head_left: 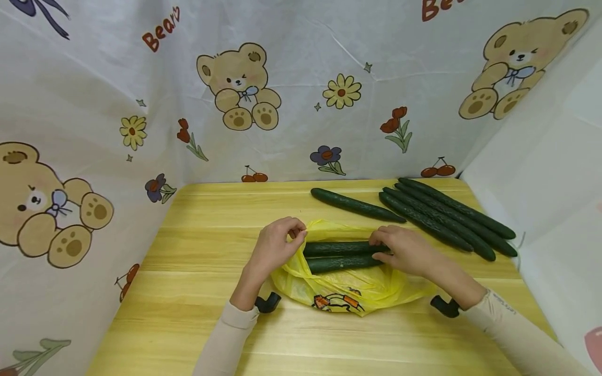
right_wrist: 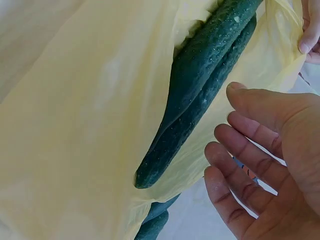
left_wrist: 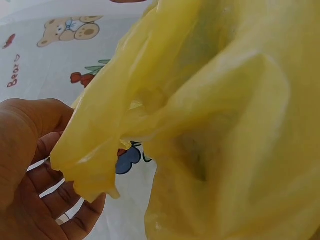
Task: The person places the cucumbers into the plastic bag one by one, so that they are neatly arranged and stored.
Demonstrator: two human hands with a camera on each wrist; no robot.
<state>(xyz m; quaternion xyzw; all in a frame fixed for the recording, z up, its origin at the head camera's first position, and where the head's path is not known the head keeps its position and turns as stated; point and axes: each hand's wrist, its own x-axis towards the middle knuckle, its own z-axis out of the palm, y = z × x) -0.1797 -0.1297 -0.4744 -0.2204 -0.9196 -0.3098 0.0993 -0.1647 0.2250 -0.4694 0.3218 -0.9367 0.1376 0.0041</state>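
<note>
A thin yellow plastic bag (head_left: pixel 357 290) with a printed picture on its side lies on the table, its mouth spread. Two dark green cucumbers (head_left: pixel 345 248) lie side by side in it, their right ends overlapped by my right hand in the head view. My left hand (head_left: pixel 277 245) pinches the bag's rim at the left; its wrist view shows a loose flap of bag (left_wrist: pixel 95 160) between thumb and fingers. Over the bag's right side is my right hand (head_left: pixel 406 250), fingers relaxed and slightly bent. In the right wrist view those fingers (right_wrist: pixel 240 182) stand beside the cucumbers (right_wrist: pixel 200 95), gripping nothing.
At the back right of the wooden table (head_left: pixel 197 271), several cucumbers (head_left: pixel 442 214) lie in a slanted group. Another cucumber (head_left: pixel 357 204) lies just behind the bag. A bear-printed cloth (head_left: pixel 291 151) hangs along the back and left, and a white wall (head_left: pixel 541 183) stands at the right.
</note>
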